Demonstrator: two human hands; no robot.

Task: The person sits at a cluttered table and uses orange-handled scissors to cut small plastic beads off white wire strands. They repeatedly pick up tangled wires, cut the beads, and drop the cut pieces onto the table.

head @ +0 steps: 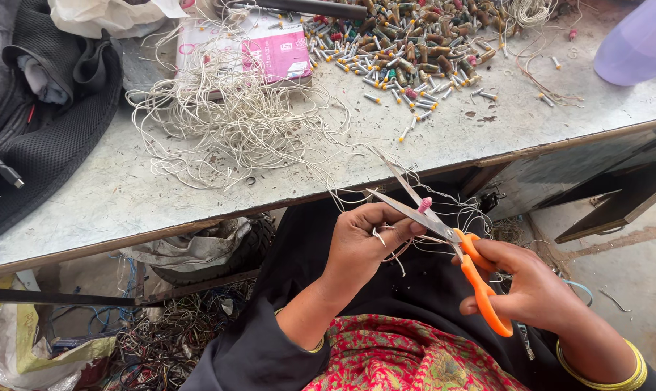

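Right hand point(538, 289): ours, nearest the lap; its fingers point(498, 255) pass through the orange loops of the scissors point(443, 230), blades parted and pointing toward the table's near edge.
Left hand point(360, 242): ours, held level with the scissors; fingers pinching a small pink-tipped piece point(424, 205) with pale thread, set right between the open blades.
Loose thread at the hands point(458, 213): thin strands trailing over the lap, not yet cut free as far as we can tell.
Table point(89, 210): grey top, near edge just beyond both hands.
Thread tangle point(234, 123): large pale heap near the middle of the table, reaching its near edge; we judge this to be either trimmed waste or stock, we cannot tell which.
Pink box point(273, 51): behind the tangle, toward the far edge.
Small capped pieces point(407, 54): many piled at the far edge, with a few strays nearer us; whether these are finished or waiting we cannot tell.
Dark bag point(45, 108): far left corner.
Progress: one piece in hand, cut pending; a large pile on the table.
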